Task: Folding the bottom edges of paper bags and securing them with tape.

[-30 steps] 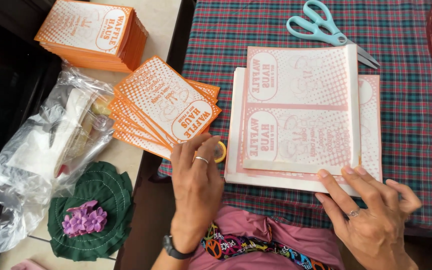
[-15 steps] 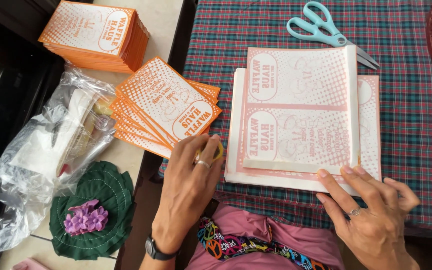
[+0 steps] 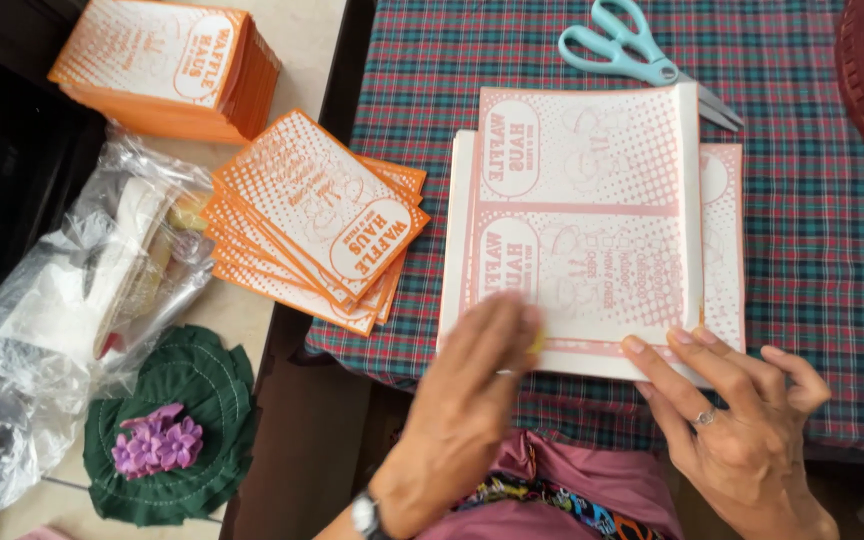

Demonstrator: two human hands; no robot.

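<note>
Both hands flat, open, holding nothing: left hand (image 3: 477, 385), right hand (image 3: 737, 420) on pink printed sheets (image 3: 592, 220); scissors (image 3: 632, 50), orange cards (image 3: 317, 220) nearby.

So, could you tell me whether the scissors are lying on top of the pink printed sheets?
No, the scissors lie on the plaid tablecloth just beyond the pink printed sheets.

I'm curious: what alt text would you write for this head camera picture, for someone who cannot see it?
Two bare hands, the left hand and right hand, press on a stack of pink printed sheets on a plaid tablecloth. Orange printed cards fan out to the left; pale blue scissors lie above.
</note>
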